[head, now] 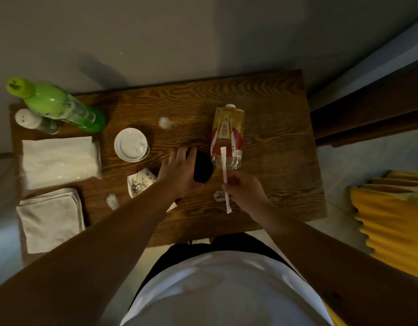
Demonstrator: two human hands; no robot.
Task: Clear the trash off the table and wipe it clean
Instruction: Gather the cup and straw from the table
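Observation:
My left hand [178, 169] rests on a dark black object [203, 169] at the middle of the wooden table [273, 180], fingers curled around its left side. My right hand [244, 189] pinches a long white paper-wrapped straw [225, 175] held upright over the table. A yellow and red drink bottle [227, 135] lies flat just beyond it. A white cup lid [131, 144], a crumpled printed wrapper [139, 184] and small crumpled paper bits [165, 123] [112, 200] [218, 196] lie scattered on the tabletop.
A green bottle [59, 107] and a small white-capped bottle [33, 121] stand at the far left. A tissue pack [59, 158] and a folded grey cloth [50, 217] lie on the left side. A yellow pleated object [391, 212] sits on the floor at right.

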